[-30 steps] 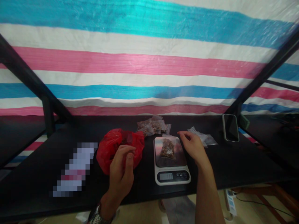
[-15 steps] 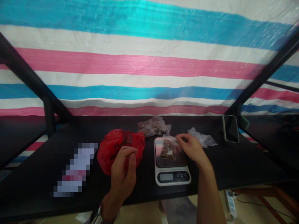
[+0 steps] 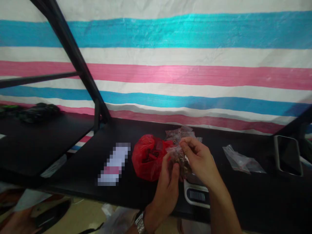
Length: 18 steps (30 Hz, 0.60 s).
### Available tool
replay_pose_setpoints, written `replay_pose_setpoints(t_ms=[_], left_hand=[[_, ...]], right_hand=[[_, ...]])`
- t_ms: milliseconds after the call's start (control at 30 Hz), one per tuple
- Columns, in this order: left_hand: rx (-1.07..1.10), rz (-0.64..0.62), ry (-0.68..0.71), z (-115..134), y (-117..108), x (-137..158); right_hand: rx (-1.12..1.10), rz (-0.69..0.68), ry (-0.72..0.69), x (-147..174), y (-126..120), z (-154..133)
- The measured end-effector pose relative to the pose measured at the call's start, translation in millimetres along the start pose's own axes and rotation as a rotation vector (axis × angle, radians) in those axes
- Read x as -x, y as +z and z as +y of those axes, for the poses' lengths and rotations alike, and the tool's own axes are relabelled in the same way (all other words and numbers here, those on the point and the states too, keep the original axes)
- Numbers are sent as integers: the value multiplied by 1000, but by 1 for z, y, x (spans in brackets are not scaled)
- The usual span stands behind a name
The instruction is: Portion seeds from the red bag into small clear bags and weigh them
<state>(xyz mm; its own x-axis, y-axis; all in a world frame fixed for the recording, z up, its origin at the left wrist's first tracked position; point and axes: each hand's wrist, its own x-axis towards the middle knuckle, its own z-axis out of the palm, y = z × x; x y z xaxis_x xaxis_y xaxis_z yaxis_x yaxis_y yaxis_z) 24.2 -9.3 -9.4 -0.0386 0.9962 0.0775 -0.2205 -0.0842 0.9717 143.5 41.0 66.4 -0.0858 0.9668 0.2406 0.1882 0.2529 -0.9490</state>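
Observation:
A small clear zip bag of brownish bits (image 3: 179,158) is held up between my hands, beside the red bag and in front of the scale. My right hand (image 3: 201,159) pinches its upper edge with thumb and fingertips. From the left, my left hand (image 3: 169,183) closes on the lower side of the zip bag, thumb and index finger around it. The white digital scale (image 3: 187,195) lies partly hidden below my right hand and forearm. Close by on the left is an open red plastic bag (image 3: 143,162) with dark bits inside.
Several filled zip bags (image 3: 181,131) are piled behind my hands. Flat clear bags (image 3: 241,159) lie to the right, before a phone (image 3: 288,156) propped up. A blurred-out sheet (image 3: 115,164) rests on the black table (image 3: 80,174) at left. A black frame bar (image 3: 75,61) slants upward.
The zip bag has left the scale and moved left, now in both hands. My left hand has come over from the red bag to it. The view has turned left.

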Motion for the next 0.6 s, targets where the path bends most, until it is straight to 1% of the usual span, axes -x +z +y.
replay_pose_setpoints(t_ms=[67,100,167,233,300,400,500,600], left_hand=[[133,132,-103,3,0,-4],[195,190,-150,5,-2,-6],[307,274,-230,9,-5,-8],[388,322,-294,14,-8,-7],[449,326,-358,17,-10,-3],[524,292,-448,21,-9,1],[572,289,-462,21,-9,2],[596,297,-431,19,-13,1]], right_hand=[[3,44,5,-4,21,0],[19,39,15,-5,29,2],[86,-31,30,-6,38,5],[186,-122,13,-7,44,8],[278,-178,-23,-8,48,11],[348,-207,-52,-11,55,15],[379,-227,-62,-13,61,19],[382,-225,-49,-15,62,21]])
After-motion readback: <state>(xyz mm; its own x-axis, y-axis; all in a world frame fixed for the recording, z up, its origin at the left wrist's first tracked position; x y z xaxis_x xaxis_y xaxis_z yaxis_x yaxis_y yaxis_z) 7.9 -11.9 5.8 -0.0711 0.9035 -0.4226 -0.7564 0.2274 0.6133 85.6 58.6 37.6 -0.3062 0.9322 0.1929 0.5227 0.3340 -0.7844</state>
